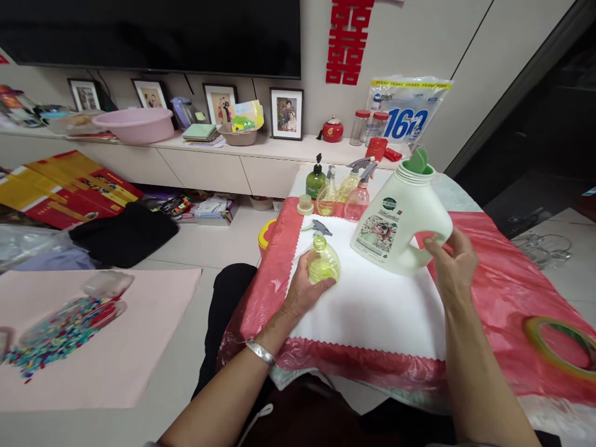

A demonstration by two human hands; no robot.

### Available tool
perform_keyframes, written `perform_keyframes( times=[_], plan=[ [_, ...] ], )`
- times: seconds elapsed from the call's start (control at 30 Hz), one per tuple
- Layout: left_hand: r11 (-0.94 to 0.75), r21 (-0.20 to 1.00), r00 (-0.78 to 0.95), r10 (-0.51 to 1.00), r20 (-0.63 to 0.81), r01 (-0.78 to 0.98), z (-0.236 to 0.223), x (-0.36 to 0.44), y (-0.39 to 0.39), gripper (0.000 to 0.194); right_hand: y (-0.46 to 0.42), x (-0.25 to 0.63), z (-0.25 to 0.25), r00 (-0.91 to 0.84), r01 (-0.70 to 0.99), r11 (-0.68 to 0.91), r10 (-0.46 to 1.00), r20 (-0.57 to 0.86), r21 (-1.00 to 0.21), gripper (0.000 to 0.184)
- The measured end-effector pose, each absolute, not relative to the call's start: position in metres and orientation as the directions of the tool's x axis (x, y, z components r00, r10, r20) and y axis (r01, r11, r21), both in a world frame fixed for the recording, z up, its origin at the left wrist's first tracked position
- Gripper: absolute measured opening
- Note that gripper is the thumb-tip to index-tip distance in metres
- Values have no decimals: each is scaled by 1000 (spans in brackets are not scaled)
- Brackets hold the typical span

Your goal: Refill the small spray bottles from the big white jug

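Observation:
My left hand [307, 280] is wrapped round a small yellow-green see-through spray bottle [325, 264] with its top off and its neck open. By its handle, my right hand [454, 257] grips a large pale green detergent jug [395, 217], tilted a little to the left. A green spout [418, 161] shows in the jug's uncapped mouth. Just behind the small bottle lies a grey spray head [322, 227] on the white cloth [367, 310]. Near it sits a pale round cap [305, 204].
Behind the cloth stand a green pump bottle [316, 179], a pink spray bottle [357, 202] and yellowish ones. A roll of tape [561, 347] lies on the red plastic sheet [503, 292] at right. Colourful beads [60, 332] cover part of a pink mat at left.

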State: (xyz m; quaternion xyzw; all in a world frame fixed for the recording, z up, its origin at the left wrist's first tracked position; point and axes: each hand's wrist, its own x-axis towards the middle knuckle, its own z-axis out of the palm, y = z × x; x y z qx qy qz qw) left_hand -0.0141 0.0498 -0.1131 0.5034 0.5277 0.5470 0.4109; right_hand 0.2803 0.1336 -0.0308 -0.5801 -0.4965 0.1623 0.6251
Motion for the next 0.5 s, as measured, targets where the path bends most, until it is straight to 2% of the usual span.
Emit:
perform_keyframes(
  times=[0.07, 0.13, 0.3, 0.5],
  plan=[
    [-105, 994, -154, 982, 109, 34, -117, -15, 52, 97, 122, 285, -30, 493, 370, 330, 723, 484, -869, 53],
    [-106, 994, -161, 981, 106, 12, -120, -16, 53, 94, 112, 288, -30, 538, 358, 380, 663, 521, -853, 56],
    [-117, 982, -121, 983, 135, 148, -121, -17, 52, 89, 98, 290, -36, 574, 249, 475, 630, 523, -844, 45],
    [-108, 969, -86, 988, 130, 223, -114, -18, 50, 89, 95, 294, -45, 610, 145, 450, 660, 438, -881, 41]
  ],
)
